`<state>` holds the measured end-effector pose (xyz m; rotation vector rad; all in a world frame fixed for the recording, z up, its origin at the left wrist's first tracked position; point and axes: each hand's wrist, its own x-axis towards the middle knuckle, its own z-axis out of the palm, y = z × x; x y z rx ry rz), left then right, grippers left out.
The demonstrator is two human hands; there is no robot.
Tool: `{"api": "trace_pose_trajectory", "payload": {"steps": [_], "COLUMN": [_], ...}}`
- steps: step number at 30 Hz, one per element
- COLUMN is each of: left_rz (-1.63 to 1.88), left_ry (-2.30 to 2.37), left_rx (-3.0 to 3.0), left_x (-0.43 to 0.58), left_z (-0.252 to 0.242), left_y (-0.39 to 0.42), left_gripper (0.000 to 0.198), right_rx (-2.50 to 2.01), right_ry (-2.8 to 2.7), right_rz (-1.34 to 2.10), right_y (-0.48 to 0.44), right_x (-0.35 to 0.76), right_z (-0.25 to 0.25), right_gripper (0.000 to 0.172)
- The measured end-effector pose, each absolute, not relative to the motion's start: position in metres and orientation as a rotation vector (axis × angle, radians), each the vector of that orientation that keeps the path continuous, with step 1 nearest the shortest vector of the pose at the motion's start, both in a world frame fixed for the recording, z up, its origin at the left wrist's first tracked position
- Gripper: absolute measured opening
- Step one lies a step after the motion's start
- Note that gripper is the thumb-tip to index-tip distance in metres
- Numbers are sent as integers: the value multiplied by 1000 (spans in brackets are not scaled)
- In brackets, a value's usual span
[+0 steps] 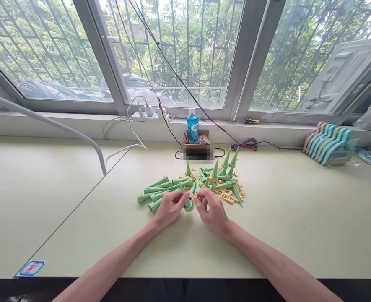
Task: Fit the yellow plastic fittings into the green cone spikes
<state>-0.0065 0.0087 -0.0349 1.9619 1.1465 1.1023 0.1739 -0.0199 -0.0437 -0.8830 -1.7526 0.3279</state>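
My left hand (170, 206) grips a green plastic watering spike (188, 206), its pointed end up and its wide collar down. Close beside it, my right hand (211, 207) is closed in a pinch on a small yellow valve (192, 196), which touches or nearly touches the spike's side. Just beyond both hands lies a heap of more green spikes (155, 189), some flat and some standing on their collars. Small yellow T-shaped valves (229, 197) are scattered among and to the right of them. My fingers hide part of the held pieces.
Behind the heap stands a small cardboard box (201, 147) with a blue bottle (193, 126) in it. A coil of red and blue cable (246, 144) lies to its right. Pastel hangers (330, 144) stand at the back right. A white cable (78, 130) crosses the left side.
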Motion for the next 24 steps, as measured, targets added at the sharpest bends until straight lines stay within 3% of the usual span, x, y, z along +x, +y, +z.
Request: {"api": "trace_pose_trajectory", "payload": {"steps": [24], "left_rz": [1140], "left_ry": [1094], "left_rx": [1704], "left_x": [-5], "left_z": [-24], "left_y": [4], "left_gripper": [52], "right_rx": [-950], "right_ry": [-1726], "right_rz": [481], "right_y": [-20], "right_x": [175], "right_z": [-42], "right_gripper": [14]}}
